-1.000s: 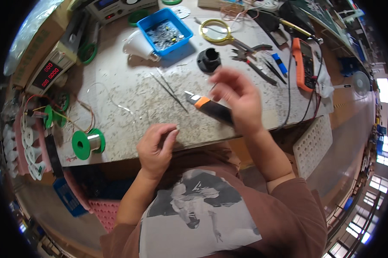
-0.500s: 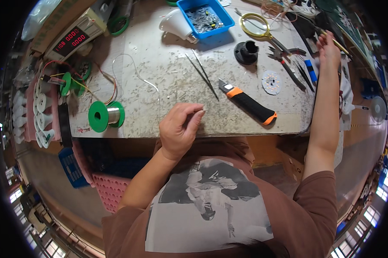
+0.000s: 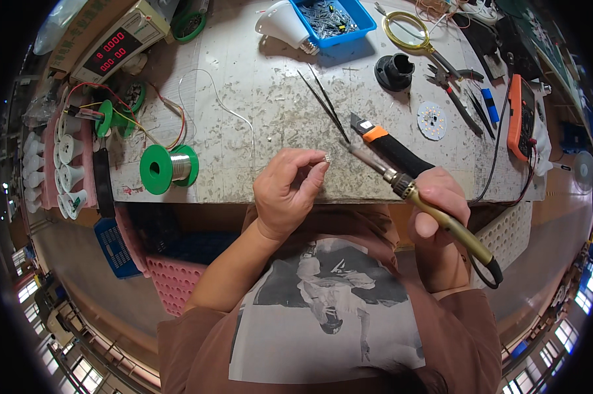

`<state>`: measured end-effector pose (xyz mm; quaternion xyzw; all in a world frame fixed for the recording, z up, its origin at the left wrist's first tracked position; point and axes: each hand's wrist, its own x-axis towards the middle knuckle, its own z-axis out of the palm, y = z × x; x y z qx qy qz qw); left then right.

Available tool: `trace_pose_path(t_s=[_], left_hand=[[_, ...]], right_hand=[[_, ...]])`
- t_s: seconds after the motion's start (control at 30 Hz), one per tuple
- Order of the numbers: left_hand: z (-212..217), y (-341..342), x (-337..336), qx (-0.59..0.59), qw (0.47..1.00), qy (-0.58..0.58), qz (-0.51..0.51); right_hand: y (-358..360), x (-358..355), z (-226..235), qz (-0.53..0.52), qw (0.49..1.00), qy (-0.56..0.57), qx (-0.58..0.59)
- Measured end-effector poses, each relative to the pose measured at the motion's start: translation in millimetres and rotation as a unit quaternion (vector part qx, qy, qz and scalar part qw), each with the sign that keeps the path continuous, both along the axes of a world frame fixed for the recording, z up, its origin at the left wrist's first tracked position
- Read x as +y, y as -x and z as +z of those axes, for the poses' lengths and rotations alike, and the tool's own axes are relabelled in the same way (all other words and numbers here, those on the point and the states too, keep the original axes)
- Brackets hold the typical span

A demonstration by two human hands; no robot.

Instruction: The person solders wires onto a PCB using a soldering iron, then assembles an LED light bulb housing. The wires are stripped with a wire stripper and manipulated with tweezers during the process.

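In my right hand [image 3: 439,207] is a soldering iron [image 3: 455,231] with a gold-coloured handle and a dark cord, its tip slanting up and left. My left hand [image 3: 288,184] pinches a tiny pale piece [image 3: 327,158] between thumb and forefinger, too small to name. The iron's tip is close to that piece but apart from it. Black tweezers [image 3: 329,108] lie just beyond the two hands. Partly behind the iron rests an orange and black utility knife [image 3: 391,148]. A round white LED board [image 3: 432,121] lies further right.
A green spool of solder wire [image 3: 157,169] stands at left below a power supply [image 3: 115,49]. Further back are a bulb housing [image 3: 284,25], a blue tray [image 3: 355,37] of small parts, a magnifier [image 3: 429,43], a black stand [image 3: 393,73], pliers [image 3: 455,98] and an orange multimeter [image 3: 521,118].
My right hand has come from the far right edge of the table to the front middle, bringing the soldering iron. My left hand keeps its pinch. The view has shifted slightly.
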<state>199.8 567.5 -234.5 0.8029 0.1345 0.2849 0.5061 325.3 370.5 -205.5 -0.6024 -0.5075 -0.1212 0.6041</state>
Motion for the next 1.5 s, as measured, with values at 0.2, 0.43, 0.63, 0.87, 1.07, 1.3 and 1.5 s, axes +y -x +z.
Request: trace_pose_path(t_s=[0.2, 0.43, 0.63, 0.87, 1.07, 1.3, 1.5], left_hand=[[-1, 0, -1, -0.007, 1.0, -0.009, 0.004], [0, 0, 0, -0.004, 1.0, -0.016, 0.004], [0, -1, -3, -0.016, 1.0, -0.022, 0.006], [1, -1, -3, -0.015, 1.0, -0.026, 0.004], [-2, -1, -3, -0.022, 0.999, -0.037, 0.006], [-4, 0, -2, -0.025, 0.999, -0.037, 0.004], [-3, -2, 0, -0.037, 0.998, -0.042, 0.007]], right_hand=[[5, 5, 7, 0.018, 0.999, 0.045, -0.005], [6, 5, 15, 0.025, 0.997, 0.072, -0.003], [5, 4, 14, 0.024, 0.997, 0.079, -0.012], [5, 6, 12, 0.032, 0.997, 0.072, -0.018], [6, 7, 15, 0.027, 0.996, 0.076, -0.027], [5, 7, 18, 0.016, 0.994, 0.101, -0.041], [4, 4, 16, 0.009, 0.996, 0.085, -0.041]])
